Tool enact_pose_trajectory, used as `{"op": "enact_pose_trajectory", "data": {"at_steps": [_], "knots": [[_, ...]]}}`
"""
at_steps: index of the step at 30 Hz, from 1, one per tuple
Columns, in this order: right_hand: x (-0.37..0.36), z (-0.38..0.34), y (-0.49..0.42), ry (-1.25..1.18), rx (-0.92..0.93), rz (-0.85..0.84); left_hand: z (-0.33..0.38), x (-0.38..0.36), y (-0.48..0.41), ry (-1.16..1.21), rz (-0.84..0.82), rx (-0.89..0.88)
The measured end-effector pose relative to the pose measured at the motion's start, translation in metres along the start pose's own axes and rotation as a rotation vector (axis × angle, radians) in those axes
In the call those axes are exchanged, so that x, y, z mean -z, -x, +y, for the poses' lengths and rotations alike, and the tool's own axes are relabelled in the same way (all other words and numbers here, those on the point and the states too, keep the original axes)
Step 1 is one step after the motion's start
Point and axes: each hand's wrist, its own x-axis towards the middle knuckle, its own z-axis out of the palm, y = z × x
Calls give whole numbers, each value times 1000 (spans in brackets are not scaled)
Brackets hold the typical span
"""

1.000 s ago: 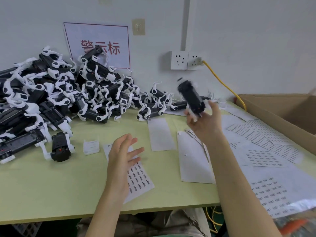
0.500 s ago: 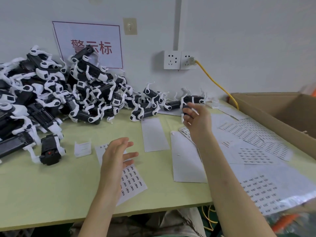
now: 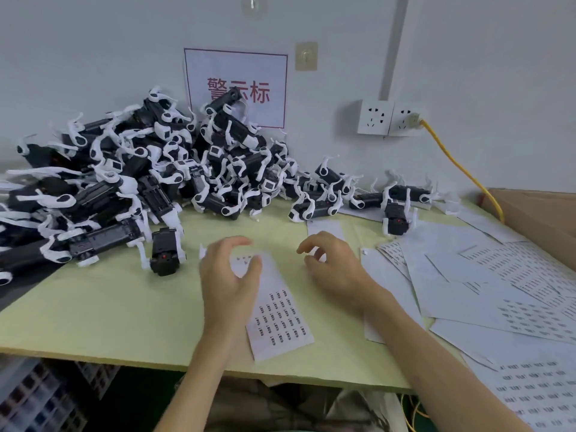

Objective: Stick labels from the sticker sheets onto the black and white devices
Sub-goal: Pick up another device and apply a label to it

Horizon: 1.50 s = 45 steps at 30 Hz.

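one sticker sheet (image 3: 280,322) lies flat on the table (image 3: 93,307), its far end directly under the left hand (image 3: 230,275) and just beside the right hand (image 3: 333,266). expected handling: thin, light, floppy paper with small tacky labels. pin the sheet with one hand and lift a label by its corner. both hands are loosely curved and hold nothing; contact with the sheet cannot be confirmed. nearest device (image 3: 165,251) lies just left of the left hand, the pile of devices (image 3: 156,169) beyond it.
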Motion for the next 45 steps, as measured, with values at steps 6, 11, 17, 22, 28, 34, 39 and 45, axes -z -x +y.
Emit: {"op": "enact_pose_trajectory", "data": {"at_steps": [6,11,17,22,28,34,39,45], "knots": [[0,-1,0,-31,27,49,-34,58,-53,-460,223,57],[-1,-1,-1,-28,33,63,-65,84,-69,-500,26,106],[7,-9,0,-22,91,123,-53,91,-61,329,230,320],[24,-38,-4,-79,73,125,-9,67,-33,889,21,389],[23,-80,17,-574,-8,99,31,3,1,1306,-264,375],[0,-75,49,-1076,-106,219,24,-14,22,1193,-356,383],[-9,-77,54,-1110,-151,306,18,-12,28,1138,-280,390],[-13,-76,60,-1027,-219,426,16,-13,38,1029,-378,392]]}}
